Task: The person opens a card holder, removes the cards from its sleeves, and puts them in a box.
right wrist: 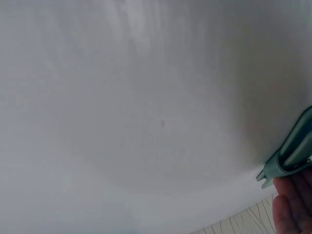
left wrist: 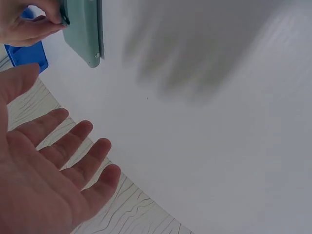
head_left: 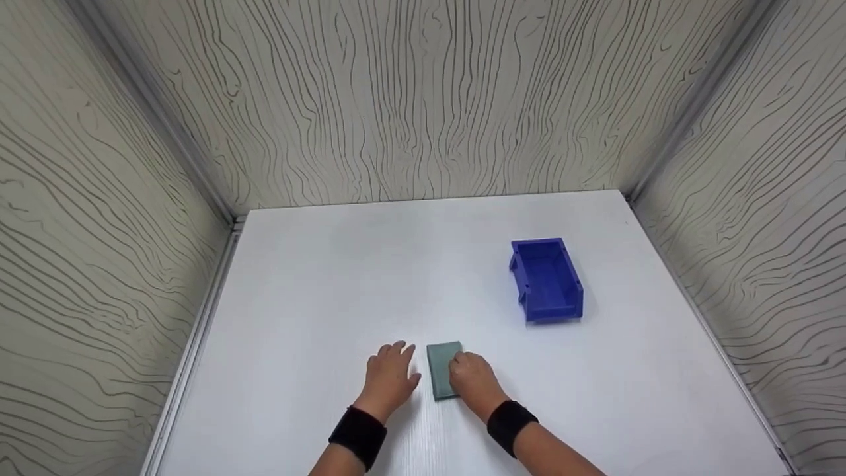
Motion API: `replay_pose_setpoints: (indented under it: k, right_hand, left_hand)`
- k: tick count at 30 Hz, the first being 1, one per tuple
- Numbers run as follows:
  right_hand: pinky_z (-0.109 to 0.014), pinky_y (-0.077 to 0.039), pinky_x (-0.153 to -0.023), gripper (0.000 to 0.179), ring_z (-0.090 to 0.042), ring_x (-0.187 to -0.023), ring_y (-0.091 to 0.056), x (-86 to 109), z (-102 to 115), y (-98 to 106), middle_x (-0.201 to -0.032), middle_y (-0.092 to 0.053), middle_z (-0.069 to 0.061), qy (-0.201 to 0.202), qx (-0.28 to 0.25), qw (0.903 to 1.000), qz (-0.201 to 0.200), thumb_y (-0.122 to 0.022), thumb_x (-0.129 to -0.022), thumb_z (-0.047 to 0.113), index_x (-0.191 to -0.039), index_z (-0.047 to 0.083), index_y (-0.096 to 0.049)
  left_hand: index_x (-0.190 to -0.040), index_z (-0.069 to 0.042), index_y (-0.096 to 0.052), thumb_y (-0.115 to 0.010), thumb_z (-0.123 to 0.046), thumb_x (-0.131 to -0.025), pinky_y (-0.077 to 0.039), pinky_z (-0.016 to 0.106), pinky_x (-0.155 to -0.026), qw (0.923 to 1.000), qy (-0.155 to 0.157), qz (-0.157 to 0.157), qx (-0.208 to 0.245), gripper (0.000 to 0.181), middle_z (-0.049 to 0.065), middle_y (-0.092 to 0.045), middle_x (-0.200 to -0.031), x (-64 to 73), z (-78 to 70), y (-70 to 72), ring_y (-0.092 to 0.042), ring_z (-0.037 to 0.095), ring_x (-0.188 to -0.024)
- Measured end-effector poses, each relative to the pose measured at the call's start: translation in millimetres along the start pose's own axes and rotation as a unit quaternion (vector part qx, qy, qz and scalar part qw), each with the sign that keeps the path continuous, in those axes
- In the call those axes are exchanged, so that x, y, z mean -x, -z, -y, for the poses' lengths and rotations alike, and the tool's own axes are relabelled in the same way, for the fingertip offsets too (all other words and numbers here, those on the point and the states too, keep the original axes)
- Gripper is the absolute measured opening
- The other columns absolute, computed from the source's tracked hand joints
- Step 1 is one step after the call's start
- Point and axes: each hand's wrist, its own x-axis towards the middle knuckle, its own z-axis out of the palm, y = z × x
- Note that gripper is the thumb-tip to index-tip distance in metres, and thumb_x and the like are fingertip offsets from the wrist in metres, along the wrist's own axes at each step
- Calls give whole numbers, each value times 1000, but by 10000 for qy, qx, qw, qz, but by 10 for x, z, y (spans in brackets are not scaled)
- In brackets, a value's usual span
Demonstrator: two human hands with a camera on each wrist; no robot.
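Note:
A flat green wallet (head_left: 441,370) lies on the white table near its front, between the two hands. My right hand (head_left: 474,380) pinches the wallet's right side; in the left wrist view its thumb and finger meet on a small dark part at the edge of the wallet (left wrist: 84,34). Seen from the right wrist, the folded layers of the wallet (right wrist: 292,151) stand slightly apart beside the fingers (right wrist: 295,200). To the wallet's left, my left hand (head_left: 388,378) hovers with spread fingers, holding nothing.
An open-fronted blue plastic bin (head_left: 547,281) stands on the table (head_left: 344,277), farther back and right of the hands. Panels with a wood-grain pattern (head_left: 423,99) rise behind the table and on both sides. Black bands (head_left: 360,435) circle both wrists.

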Motion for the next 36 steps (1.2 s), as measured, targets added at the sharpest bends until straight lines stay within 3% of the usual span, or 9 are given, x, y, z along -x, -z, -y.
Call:
replay_pose_setpoints:
  k: [3, 6, 9, 19, 25, 27, 31, 33, 36]
  right_hand:
    - [-27, -50, -57, 10, -15, -59, -55, -1, -9, -1, -68, -57, -2, 11, -28, 10000, 6, -74, -66, 0, -71, 5, -66]
    - [-27, -51, -59, 11, -15, -61, -57, -2, -17, 16, -69, -58, -2, 2, -108, 9999, 53, -75, -66, 3, -73, 5, -67]
    - [-27, -50, -59, 9, -15, -61, -57, 7, -14, 19, -69, -59, -2, -90, -299, 9995, 55, -75, -67, 5, -71, 6, -67]
    - [-26, -48, -53, 17, -14, -57, -56, 16, -19, -16, -63, -55, 0, -1187, -1485, 9802, -546, -74, -68, -1, -63, 8, -60]
    - [-25, -45, -52, 17, -10, -56, -51, 19, -122, 54, -63, -53, 3, -2166, -2114, 9527, -289, -70, -70, 0, -65, 10, -58]
    - [-25, -43, -51, 19, -9, -54, -47, 29, -177, 81, -62, -49, 4, -2357, -2071, 9495, -77, -71, -70, 1, -64, 11, -56]
    - [-29, -41, -47, 19, -12, -49, -43, 40, -282, 120, -61, -45, 1, -2356, -1567, 9586, 327, -70, -70, 4, -66, 10, -52]
    - [-32, -42, -46, 16, -16, -49, -48, 43, -321, 124, -66, -49, -2, -2096, -1092, 9700, 564, -71, -71, 5, -75, 8, -56]
    - [-36, -45, -55, 22, -23, -64, -56, 44, -362, 120, -83, -56, -7, -1434, -412, 9844, 936, -72, -74, 5, -92, 10, -60]
  left_hand:
    - [-132, -9, -58, -65, -30, -89, -49, 48, -90, 9963, -502, 562, -419, 48, 7, -55, -138, 10, -79, -90, -51, 29, -125]
    - [-136, -12, -55, -63, -32, -90, -48, 48, -93, 9867, -957, 1194, -551, 50, 3, -48, -145, 35, -154, -201, -46, 27, -131]
    - [-138, -13, -54, -63, -34, -89, -47, 49, -96, 9809, -1094, 1502, -574, 53, 1, -45, -148, 66, -201, -305, -43, 25, -135]
    - [-133, -18, -59, -62, -34, -89, -45, 46, -98, 9774, -1236, 1283, -1134, 47, -3, -50, -144, 59, -252, -326, -46, 19, -133]
    - [-133, -19, -59, -62, -36, -89, -45, 45, -98, 9746, -1223, 1379, -1273, 47, -4, -50, -144, 41, -262, -322, -45, 18, -133]
    - [-133, -18, -59, -62, -36, -89, -45, 46, -98, 9751, -1209, 1401, -1219, 48, -3, -49, -145, 39, -265, -319, -45, 18, -134]
    - [-133, -17, -59, -64, -37, -88, -44, 46, -99, 9767, -1169, 1420, -1103, 49, -2, -49, -145, 36, -272, -315, -45, 20, -134]
    - [-133, -16, -59, -64, -37, -87, -44, 46, -100, 9768, -1152, 1434, -1095, 50, -1, -49, -145, 35, -274, -315, -45, 20, -134]
    - [-133, -15, -59, -65, -38, -87, -44, 46, -100, 9765, -1147, 1457, -1101, 52, -1, -50, -144, 34, -279, -312, -45, 20, -134]
